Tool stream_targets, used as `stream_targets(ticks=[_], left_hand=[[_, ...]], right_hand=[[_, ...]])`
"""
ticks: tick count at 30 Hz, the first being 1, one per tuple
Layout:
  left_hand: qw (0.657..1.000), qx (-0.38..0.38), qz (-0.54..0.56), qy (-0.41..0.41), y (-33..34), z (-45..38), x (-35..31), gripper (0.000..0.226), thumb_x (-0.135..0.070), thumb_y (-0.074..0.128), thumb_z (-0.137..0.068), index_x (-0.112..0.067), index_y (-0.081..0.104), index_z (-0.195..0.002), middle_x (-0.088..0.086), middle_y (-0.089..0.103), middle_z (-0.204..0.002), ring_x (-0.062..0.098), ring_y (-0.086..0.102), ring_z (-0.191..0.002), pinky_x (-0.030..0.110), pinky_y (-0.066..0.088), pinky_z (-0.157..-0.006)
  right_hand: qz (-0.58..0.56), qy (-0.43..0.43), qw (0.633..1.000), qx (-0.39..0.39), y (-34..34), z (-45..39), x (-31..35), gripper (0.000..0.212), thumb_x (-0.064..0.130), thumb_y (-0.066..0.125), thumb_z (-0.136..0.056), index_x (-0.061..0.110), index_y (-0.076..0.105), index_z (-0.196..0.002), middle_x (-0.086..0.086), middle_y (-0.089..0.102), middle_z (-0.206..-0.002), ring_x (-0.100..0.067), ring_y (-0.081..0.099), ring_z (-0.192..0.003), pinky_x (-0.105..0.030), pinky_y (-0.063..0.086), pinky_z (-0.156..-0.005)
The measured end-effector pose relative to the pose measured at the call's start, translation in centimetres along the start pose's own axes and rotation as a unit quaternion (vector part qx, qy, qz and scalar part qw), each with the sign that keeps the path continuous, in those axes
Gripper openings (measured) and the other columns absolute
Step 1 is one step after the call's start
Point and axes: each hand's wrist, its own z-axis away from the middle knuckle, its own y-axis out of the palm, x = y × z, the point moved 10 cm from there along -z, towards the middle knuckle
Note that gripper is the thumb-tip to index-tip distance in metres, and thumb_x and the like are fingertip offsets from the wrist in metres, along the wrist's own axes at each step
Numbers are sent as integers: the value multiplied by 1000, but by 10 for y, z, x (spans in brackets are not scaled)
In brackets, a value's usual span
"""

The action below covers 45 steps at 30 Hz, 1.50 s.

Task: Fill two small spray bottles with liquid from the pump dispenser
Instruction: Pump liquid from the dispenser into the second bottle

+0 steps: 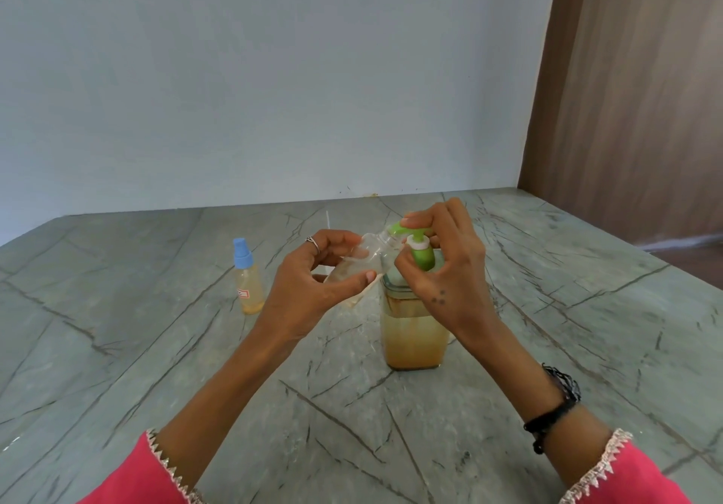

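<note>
My left hand (313, 280) grips a small clear spray bottle (362, 259) without its cap, tilted so its open neck meets the nozzle of the green pump head (418, 247). That pump tops a square glass dispenser (412, 331) holding amber liquid, standing at the table's middle. My right hand (446, 265) curls over the pump head, with the index finger pressing on its top. A second small spray bottle (247, 280), blue-capped and holding pale yellow liquid, stands upright to the left, apart from both hands.
All of this is on a grey-green veined stone table (156, 347) that runs back to a pale wall (274, 92). A brown wooden panel (633, 92) stands at the right, where the table's right edge drops away.
</note>
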Motion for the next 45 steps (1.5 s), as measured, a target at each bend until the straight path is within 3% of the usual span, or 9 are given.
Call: stream_targets(ticks=[6,11,15,20,26,30,35,42,45], left_hand=[[1000,-3,-2,2,0,0,0,36,-31,73,-60,-33,59,-93,-26,67,-88,-2,60,-87,10,47,-60],[1000,-6,-7,7,-1,-1,0,37,-32,74,-60,-35,59,-94,-23,67,-93,-1,61,-90,12,48,-64],[1000,-7,-6,8,-2,0,1,36,-23,80,-66,-34,60,-94,-20,68,-89,1,61,-90,10,48,-64],[1000,-4,-8,6,-1,0,0,40,-33,81,-60,-35,59,-93,-28,66,-89,-3,60,-89,11,49,-65],[1000,1,-19,12,-1,1,2,35,-17,79,-69,-34,58,-91,-34,63,-85,-10,57,-85,8,47,-58],[1000,2,-20,9,-1,0,1,35,-30,72,-61,-36,58,-92,-31,65,-87,-8,59,-86,15,53,-63],[1000,-2,-7,13,0,0,-1,44,-46,73,-52,-36,59,-93,-26,67,-91,-4,61,-88,15,52,-67],[1000,-17,-14,19,-1,0,0,34,-21,79,-66,-34,59,-90,-30,66,-83,-8,60,-83,12,52,-64],[1000,-21,-9,15,-4,2,2,35,-25,81,-64,-35,60,-90,-28,65,-84,-5,60,-84,13,52,-61]], right_hand=[[-29,9,999,17,2,8,-4,35,3,64,-77,9,55,-110,-4,51,-111,2,51,-98,-9,44,-77],[-65,31,997,26,3,13,-10,48,6,67,-77,23,48,-118,0,52,-115,-3,54,-94,-14,47,-75],[-72,20,997,28,3,11,-9,49,3,68,-77,22,50,-119,7,52,-115,-1,55,-98,-13,45,-80],[-59,-8,998,17,0,7,-2,45,-7,70,-72,16,58,-109,9,52,-109,5,54,-99,-9,41,-81],[-41,4,999,-9,-1,6,-4,24,1,67,-70,9,65,-93,4,54,-95,-1,56,-82,-13,47,-68],[-38,-9,999,11,1,7,-3,28,6,64,-74,9,61,-101,3,51,-101,-4,53,-85,-21,49,-66],[-50,-9,998,30,3,8,0,38,8,61,-76,12,55,-113,1,47,-113,3,51,-97,-12,47,-75],[-30,-15,999,2,0,4,-1,30,4,65,-72,11,61,-100,2,52,-102,2,52,-86,-11,46,-68],[-15,-10,1000,-7,1,5,-1,22,5,65,-72,7,62,-93,3,51,-95,8,49,-81,-7,42,-67]])
